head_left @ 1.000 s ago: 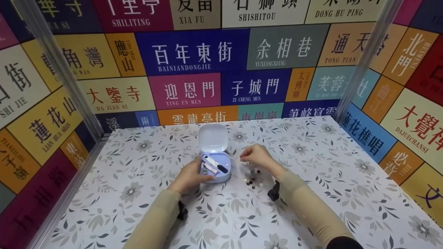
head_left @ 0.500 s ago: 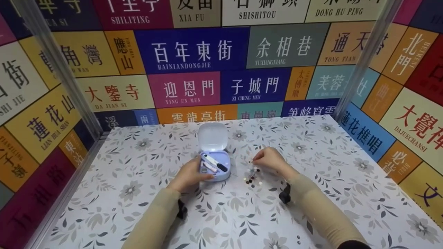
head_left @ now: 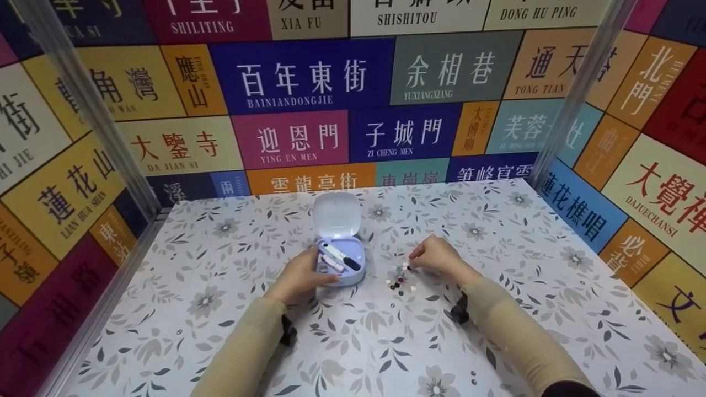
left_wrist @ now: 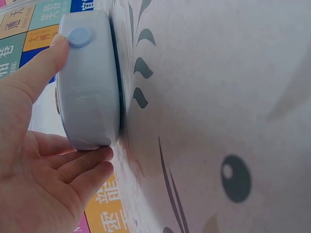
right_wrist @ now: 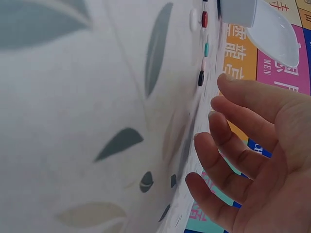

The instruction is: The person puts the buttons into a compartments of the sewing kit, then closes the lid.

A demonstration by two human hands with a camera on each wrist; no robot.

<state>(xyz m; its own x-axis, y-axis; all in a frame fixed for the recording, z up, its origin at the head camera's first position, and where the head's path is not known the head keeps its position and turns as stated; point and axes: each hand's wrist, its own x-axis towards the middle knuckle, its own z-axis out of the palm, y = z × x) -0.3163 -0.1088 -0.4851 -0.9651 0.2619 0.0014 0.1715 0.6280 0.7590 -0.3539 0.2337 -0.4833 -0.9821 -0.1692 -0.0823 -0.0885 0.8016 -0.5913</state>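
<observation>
A small pale-blue case [head_left: 361, 277] stands on the table with its white lid [head_left: 337, 216] raised. Inside lie a white pen-like tool with a black end [head_left: 342, 256] and a shorter pinkish-white stick [head_left: 331, 264]. My left hand [head_left: 298, 275] grips the case from the left; in the left wrist view the thumb reaches the round front catch [left_wrist: 80, 37] and the fingers lie along the side. To the right of the case is a loose cluster of small coloured button-like discs [head_left: 398, 285]. My right hand [head_left: 438, 258] is at their far right edge, fingers loosely bent, nothing visible between the fingertips.
The table [head_left: 265, 353] has a white covering printed with grey leaves and flowers. Walls with coloured name panels [head_left: 303, 77] rise behind it and at both sides, joined by clear corner posts [head_left: 573, 94].
My right hand has moved right, away from the case, to the edge of the discs. My left hand keeps its grip on the case. The head view has tilted slightly.
</observation>
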